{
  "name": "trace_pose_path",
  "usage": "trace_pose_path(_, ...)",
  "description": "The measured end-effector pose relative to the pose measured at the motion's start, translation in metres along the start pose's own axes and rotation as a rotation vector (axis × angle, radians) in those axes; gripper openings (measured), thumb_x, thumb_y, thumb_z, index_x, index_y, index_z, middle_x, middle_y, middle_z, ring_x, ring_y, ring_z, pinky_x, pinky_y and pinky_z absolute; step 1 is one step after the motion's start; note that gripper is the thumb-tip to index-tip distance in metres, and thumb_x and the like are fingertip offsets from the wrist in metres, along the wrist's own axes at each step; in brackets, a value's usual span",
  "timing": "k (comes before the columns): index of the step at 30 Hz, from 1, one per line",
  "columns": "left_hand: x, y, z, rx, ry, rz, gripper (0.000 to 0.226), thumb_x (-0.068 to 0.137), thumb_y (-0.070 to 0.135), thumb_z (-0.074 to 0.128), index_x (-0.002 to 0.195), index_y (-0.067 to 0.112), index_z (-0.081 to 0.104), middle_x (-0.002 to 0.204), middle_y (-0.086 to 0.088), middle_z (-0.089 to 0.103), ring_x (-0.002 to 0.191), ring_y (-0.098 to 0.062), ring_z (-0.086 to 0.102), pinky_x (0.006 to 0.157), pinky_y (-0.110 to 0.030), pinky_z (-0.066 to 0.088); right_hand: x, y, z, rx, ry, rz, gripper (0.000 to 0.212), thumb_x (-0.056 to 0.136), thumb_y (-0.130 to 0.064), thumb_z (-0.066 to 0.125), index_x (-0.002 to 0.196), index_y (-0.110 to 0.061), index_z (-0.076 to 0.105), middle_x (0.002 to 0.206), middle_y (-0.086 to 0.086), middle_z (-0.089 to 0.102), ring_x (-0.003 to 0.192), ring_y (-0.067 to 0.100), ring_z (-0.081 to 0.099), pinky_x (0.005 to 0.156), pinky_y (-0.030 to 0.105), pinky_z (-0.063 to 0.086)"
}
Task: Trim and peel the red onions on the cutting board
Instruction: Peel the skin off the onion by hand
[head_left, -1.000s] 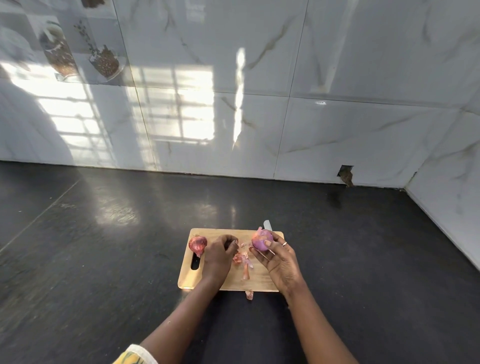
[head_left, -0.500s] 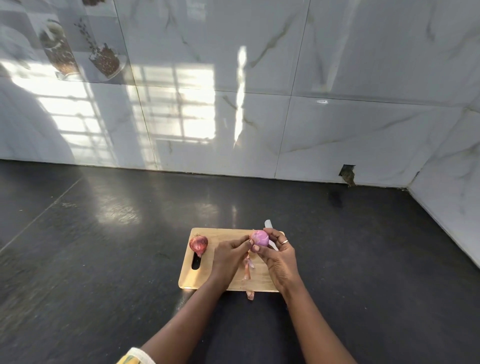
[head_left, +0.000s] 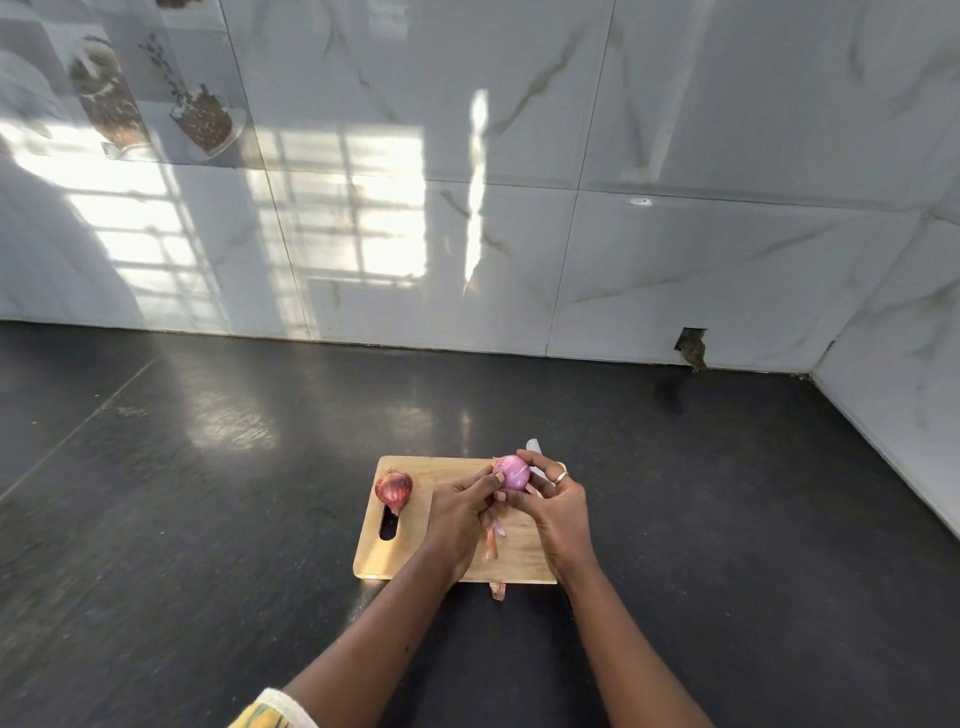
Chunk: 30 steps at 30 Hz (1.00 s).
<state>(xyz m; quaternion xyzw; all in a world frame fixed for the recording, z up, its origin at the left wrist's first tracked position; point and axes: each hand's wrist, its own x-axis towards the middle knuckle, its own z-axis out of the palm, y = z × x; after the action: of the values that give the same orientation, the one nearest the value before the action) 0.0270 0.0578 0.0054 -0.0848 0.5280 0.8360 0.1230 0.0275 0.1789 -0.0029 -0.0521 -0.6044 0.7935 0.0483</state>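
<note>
My right hand curls round the onion, holding it steady above the cutting board's far right corner so my left hand can pinch its skin and strip it. The other onion waits unpeeled near the board's left edge.

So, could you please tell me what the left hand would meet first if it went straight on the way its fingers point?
The peeled onion: the fingers of the left hand point at it and seem to touch its side. Just past it is the right hand, which holds it.
</note>
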Motion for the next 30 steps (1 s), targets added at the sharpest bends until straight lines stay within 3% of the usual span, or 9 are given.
trace_pose_path(3, -0.001, 0.002, 0.003, -0.068, -0.001, -0.01, 0.02, 0.087, 0.006, 0.057, 0.093, -0.01, 0.067, 0.069, -0.014, 0.065, 0.049, -0.022, 0.056, 0.037, -0.024, 0.044, 0.001, 0.003, 0.001, -0.052, 0.0, -0.023, 0.051, 0.064, 0.018, 0.074, 0.102, -0.016, 0.068, 0.112, -0.005, 0.066, 0.102, 0.014, 0.065, 0.083, 0.024, 0.054)
trace_pose_path(5, -0.001, 0.003, 0.006, -0.119, 0.0, -0.015, 0.019, 0.088, 0.001, 0.053, 0.093, -0.013, 0.064, 0.067, -0.013, 0.064, 0.054, -0.017, 0.059, 0.043, -0.024, 0.049, 0.001, 0.003, 0.001, -0.068, 0.0, -0.029, 0.051, 0.064, 0.018, 0.074, 0.103, -0.015, 0.068, 0.116, 0.004, 0.065, 0.098, 0.009, 0.066, 0.079, 0.019, 0.053)
trace_pose_path(7, 0.0, 0.004, 0.008, -0.147, 0.011, -0.021, 0.017, 0.089, -0.002, 0.049, 0.093, -0.013, 0.062, 0.066, -0.013, 0.063, 0.055, -0.014, 0.06, 0.045, -0.024, 0.049, 0.001, 0.001, 0.001, -0.088, -0.009, -0.03, 0.052, 0.065, 0.017, 0.074, 0.107, -0.012, 0.067, 0.117, 0.0, 0.062, 0.094, 0.002, 0.066, 0.076, 0.014, 0.051)
trace_pose_path(11, 0.003, 0.004, 0.009, -0.07, 0.036, -0.016, 0.02, 0.089, -0.004, 0.046, 0.084, -0.005, 0.066, 0.059, -0.009, 0.059, 0.047, -0.012, 0.053, 0.037, -0.024, 0.044, 0.0, -0.001, 0.0, -0.123, -0.014, -0.018, 0.052, 0.067, 0.018, 0.072, 0.113, -0.005, 0.064, 0.095, -0.014, 0.068, 0.087, -0.006, 0.066, 0.072, 0.01, 0.05)
trace_pose_path(15, 0.003, 0.001, 0.008, 0.027, 0.088, 0.041, 0.031, 0.086, -0.01, 0.045, 0.09, 0.007, 0.07, 0.072, -0.002, 0.07, 0.058, -0.004, 0.059, 0.054, -0.014, 0.049, 0.001, -0.002, 0.0, -0.157, -0.002, -0.036, 0.053, 0.067, 0.009, 0.078, 0.114, -0.012, 0.064, 0.098, -0.017, 0.07, 0.096, 0.001, 0.066, 0.077, 0.014, 0.051)
trace_pose_path(20, 0.002, 0.004, 0.007, -0.013, 0.046, 0.03, 0.019, 0.087, 0.0, 0.051, 0.086, -0.006, 0.069, 0.076, -0.014, 0.062, 0.063, -0.012, 0.055, 0.059, -0.023, 0.046, 0.004, -0.003, -0.002, -0.167, -0.005, -0.038, 0.055, 0.065, 0.005, 0.08, 0.116, -0.01, 0.065, 0.115, -0.006, 0.064, 0.104, 0.01, 0.065, 0.081, 0.019, 0.053)
trace_pose_path(25, 0.001, 0.005, 0.006, -0.108, 0.024, -0.009, 0.015, 0.086, 0.005, 0.058, 0.089, -0.006, 0.068, 0.065, -0.01, 0.063, 0.051, -0.013, 0.056, 0.043, -0.025, 0.048, 0.003, -0.004, -0.002, -0.164, -0.016, -0.003, 0.054, 0.064, 0.01, 0.078, 0.113, -0.009, 0.065, 0.104, -0.014, 0.07, 0.1, 0.004, 0.066, 0.08, 0.018, 0.053)
trace_pose_path(30, -0.004, 0.007, 0.01, -0.179, 0.029, -0.046, 0.014, 0.087, 0.001, 0.055, 0.09, -0.005, 0.066, 0.062, -0.008, 0.065, 0.049, -0.011, 0.057, 0.037, -0.025, 0.046, 0.0, -0.007, 0.0, -0.166, -0.042, 0.0, 0.054, 0.066, 0.013, 0.076, 0.116, -0.001, 0.062, 0.095, -0.03, 0.068, 0.092, -0.003, 0.066, 0.076, 0.014, 0.052)
